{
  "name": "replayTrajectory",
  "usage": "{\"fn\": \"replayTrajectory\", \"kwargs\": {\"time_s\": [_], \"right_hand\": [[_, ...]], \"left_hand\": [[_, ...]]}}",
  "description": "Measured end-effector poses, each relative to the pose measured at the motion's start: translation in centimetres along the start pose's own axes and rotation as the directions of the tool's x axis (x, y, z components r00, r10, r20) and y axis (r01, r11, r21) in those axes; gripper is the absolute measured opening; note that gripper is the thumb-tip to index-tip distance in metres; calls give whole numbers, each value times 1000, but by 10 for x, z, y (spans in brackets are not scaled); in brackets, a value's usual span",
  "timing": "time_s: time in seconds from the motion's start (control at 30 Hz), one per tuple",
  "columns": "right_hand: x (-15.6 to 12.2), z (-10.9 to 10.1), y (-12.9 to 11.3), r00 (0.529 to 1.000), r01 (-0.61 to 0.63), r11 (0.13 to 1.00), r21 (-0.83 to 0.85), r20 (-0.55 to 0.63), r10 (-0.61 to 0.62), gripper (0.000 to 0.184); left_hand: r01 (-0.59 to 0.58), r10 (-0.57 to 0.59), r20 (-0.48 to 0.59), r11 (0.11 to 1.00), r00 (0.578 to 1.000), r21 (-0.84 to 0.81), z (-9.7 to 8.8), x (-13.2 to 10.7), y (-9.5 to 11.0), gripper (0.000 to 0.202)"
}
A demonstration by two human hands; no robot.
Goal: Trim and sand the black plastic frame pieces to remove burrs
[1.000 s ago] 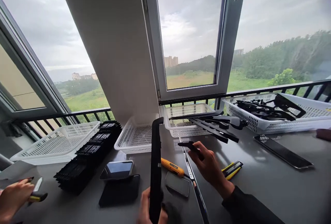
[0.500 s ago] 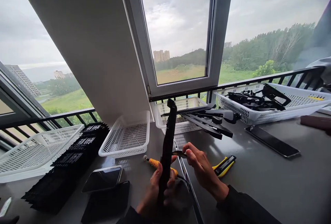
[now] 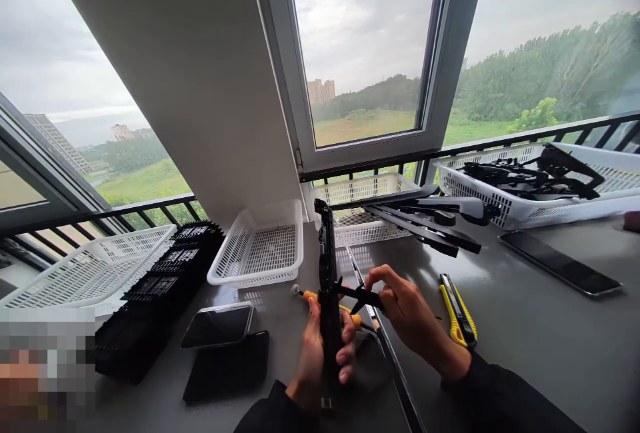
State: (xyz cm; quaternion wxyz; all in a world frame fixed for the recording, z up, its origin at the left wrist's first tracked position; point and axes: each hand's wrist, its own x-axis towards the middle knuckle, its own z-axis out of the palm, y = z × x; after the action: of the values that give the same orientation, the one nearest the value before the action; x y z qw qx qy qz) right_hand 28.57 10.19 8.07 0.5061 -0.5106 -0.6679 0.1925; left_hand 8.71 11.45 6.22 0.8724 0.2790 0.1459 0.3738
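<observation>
My left hand (image 3: 320, 353) is closed round the lower end of a long black plastic frame part (image 3: 327, 266), holding it upright on edge above the grey table (image 3: 540, 340). My right hand (image 3: 410, 316) pinches a small black clip piece (image 3: 364, 296) and holds it against the right side of that frame part, about halfway up. A yellow-handled screwdriver (image 3: 313, 296) lies on the table just behind both hands. A yellow and black utility knife (image 3: 459, 318) lies to the right of my right hand.
White mesh baskets stand along the window rail: one at far left (image 3: 95, 266), one in the middle (image 3: 260, 246), one behind it (image 3: 365, 210) under several black strips (image 3: 425, 223), one at right (image 3: 540, 183) holding black parts. Stacked black trays (image 3: 155, 293), a phone (image 3: 217, 326) and a dark panel (image 3: 560, 263) lie about.
The view has shifted. My left hand has turned the upright frame part and my right hand has brought the small black piece up against its side. The person's hand at far left is out of sight.
</observation>
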Motion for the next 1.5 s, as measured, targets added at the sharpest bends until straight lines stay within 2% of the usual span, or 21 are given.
{"fn": "replayTrajectory", "kwargs": {"time_s": [0.23,0.37,0.57,0.7,0.77,0.9,1.0,1.13,1.33,1.4,1.5], "right_hand": [[1,-8,-6,988,156,980,-127,31,-153,25],[-1,-2,-7,982,183,976,-116,66,-177,27],[-5,6,-15,988,143,984,-107,70,-136,29],[-6,4,-18,995,85,983,-162,59,-76,19],[-7,3,-17,996,74,974,-213,63,-62,23],[-7,3,-15,990,136,951,-277,73,-120,23],[-7,4,-13,979,205,930,-305,74,-191,18],[-6,4,-11,967,254,915,-314,67,-246,19],[-7,5,-10,958,275,925,-263,-9,-288,16],[-7,3,-11,959,236,943,-234,-102,-265,18],[-6,-2,-11,948,112,968,-224,-267,-172,18]], "left_hand": [[72,-64,-82,992,995,106,4,-3,-4,95],[94,-88,-81,993,993,72,2,-5,-7,99],[47,-46,-54,999,997,17,-1,-3,-9,84],[21,-18,-109,999,994,30,1,-4,-3,82],[-17,25,-147,998,989,53,2,-5,0,82],[-102,114,-183,992,977,74,5,-6,5,82],[-121,127,-193,992,973,42,8,-7,5,78],[-118,121,-197,993,973,25,11,-8,6,76],[-111,114,-148,993,982,34,8,-7,5,80],[-113,117,-129,993,985,42,7,-7,4,80],[-111,123,-136,990,983,92,11,-7,2,71]]}}
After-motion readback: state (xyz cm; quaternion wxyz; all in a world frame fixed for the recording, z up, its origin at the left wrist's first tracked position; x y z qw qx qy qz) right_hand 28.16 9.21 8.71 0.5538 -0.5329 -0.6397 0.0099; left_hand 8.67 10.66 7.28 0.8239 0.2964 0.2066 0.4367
